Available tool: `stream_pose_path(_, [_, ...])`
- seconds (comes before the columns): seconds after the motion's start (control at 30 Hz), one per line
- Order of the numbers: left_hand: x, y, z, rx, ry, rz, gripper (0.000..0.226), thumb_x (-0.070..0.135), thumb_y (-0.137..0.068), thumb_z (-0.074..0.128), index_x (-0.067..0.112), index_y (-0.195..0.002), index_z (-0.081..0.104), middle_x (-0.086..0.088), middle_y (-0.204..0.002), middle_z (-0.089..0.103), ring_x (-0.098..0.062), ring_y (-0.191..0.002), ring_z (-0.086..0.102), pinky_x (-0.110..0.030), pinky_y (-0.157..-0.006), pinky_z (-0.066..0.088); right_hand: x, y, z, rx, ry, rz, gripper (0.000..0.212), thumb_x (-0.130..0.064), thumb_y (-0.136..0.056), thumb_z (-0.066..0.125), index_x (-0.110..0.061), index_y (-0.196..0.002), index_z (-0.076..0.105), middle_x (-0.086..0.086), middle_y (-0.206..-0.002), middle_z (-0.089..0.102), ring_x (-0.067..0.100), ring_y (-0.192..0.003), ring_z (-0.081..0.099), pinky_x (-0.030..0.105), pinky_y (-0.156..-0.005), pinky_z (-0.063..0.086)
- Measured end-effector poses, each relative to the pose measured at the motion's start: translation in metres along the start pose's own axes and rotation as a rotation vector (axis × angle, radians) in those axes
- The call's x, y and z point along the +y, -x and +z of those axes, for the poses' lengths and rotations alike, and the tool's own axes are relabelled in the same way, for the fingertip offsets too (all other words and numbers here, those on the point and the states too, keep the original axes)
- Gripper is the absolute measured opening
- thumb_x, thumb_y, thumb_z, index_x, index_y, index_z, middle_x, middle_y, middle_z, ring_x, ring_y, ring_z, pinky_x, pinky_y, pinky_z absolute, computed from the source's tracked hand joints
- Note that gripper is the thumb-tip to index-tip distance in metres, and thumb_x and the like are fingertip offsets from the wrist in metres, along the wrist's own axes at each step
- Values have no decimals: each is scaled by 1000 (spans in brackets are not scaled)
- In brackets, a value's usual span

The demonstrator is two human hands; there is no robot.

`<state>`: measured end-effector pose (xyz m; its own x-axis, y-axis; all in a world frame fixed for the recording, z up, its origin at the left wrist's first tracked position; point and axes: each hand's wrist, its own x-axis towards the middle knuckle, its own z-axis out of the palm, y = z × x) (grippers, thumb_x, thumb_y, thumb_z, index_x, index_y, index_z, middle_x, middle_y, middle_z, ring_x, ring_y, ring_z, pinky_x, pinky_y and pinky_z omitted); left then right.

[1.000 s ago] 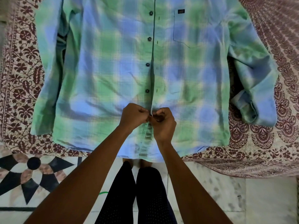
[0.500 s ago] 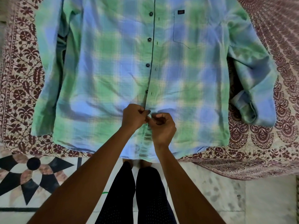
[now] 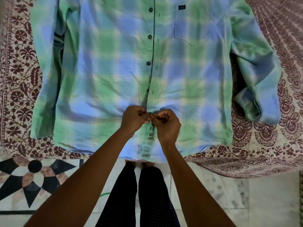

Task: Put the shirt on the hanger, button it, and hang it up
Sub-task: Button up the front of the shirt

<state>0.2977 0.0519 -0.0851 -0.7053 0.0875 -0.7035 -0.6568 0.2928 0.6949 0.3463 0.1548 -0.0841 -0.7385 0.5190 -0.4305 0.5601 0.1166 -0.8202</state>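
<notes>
A surface is covered by a cream cloth [image 3: 18,79] printed with maroon flowers and paisley, and its edge is seen draping toward the marble floor [image 3: 229,194] from 7 to 4 o'clock. A green-and-blue checked shirt [image 3: 106,71] is spread flat on the cloth, front up, with its hem laid over the near edge at 6 o'clock. One sleeve [image 3: 44,79] is stretched straight beside the body at 9 o'clock, while the other sleeve [image 3: 255,76] is bent at 3 o'clock, its cuff [image 3: 250,105] laid at 4 o'clock.
</notes>
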Motion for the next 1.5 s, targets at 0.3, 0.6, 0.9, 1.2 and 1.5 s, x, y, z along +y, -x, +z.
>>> stream_pose_path(0.3, [-4,1,0,73,-133,110,8,-1,-72,72,6,-72,68,5,-55,63,-5,-53,62,-40,-72,58,5,-17,-12,-145,-67,106,31,3,-69,76,-17,-63,53,-2,-65,63,11,-63,62,29,-65,51])
stream_pose_path(0.6, [-9,-2,-5,75,-169,126,11,2,-73,72,3,-82,66,-17,-83,71,-21,-73,67,-44,-79,56,-6,-15,-6,-134,145,-28,40,2,-66,76,-22,-60,45,-8,-60,56,-7,-53,56,6,-49,38])
stream_pose_path(0.9, [-11,-4,-1,88,-91,108,21,14,-80,70,15,-67,55,-3,-65,63,-1,-51,62,-33,-64,57,-11,-21,-5,-156,144,106,39,-1,-65,74,-22,-58,42,10,-73,69,20,-66,64,32,-63,49])
stream_pose_path(1.2, [-6,-4,1,22,150,63,10,-2,-83,63,-1,-90,56,-9,-71,59,1,-51,60,-14,-54,53,-25,-32,-10,-276,-342,498,28,18,-76,53,-8,-66,51,4,-48,56,13,-46,55,19,-48,48])
stream_pose_path(1.5, [5,0,-5,-11,-549,189,41,19,-74,73,8,-106,49,-6,-90,62,-24,-82,59,-29,-72,46,-49,-40,15,-35,298,-134,15,-17,-81,67,-10,-93,61,3,-86,63,15,-76,57,19,-68,44])
